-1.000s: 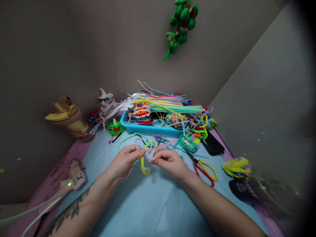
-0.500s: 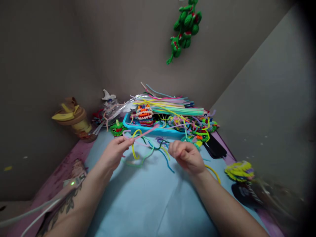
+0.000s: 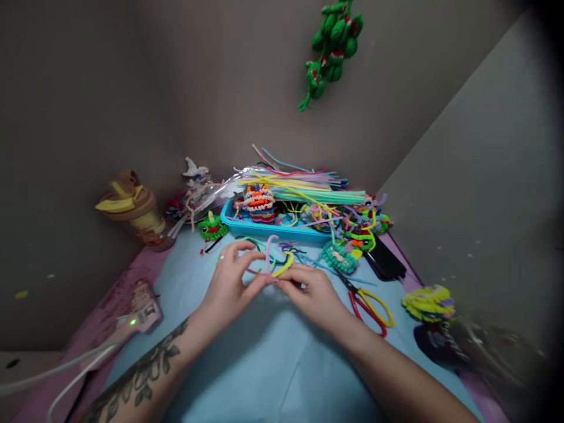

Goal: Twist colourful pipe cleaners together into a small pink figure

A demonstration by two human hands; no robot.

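My left hand and my right hand meet over the middle of the blue cloth, fingertips close together. Between them is a small bundle of bent pipe cleaners: a lilac one curving upward and a yellow one bowed toward my right hand. A pink strand crosses by my left fingers. Both hands pinch the bundle where the strands join; my fingers hide the joint itself. Behind it lie loose dark green, teal and purple pipe cleaners. To the right of my right hand rest scissors with red and yellow handles.
A blue tray holds pipe cleaners and a striped figure, with a long stack of stems above. A green figure, a teal figure, a black phone and a power strip stand around the cloth.
My hands were apart and have come together at the bundle. My right hand moved left and down, uncovering the scissors. The pink strand no longer stretches out to the right.
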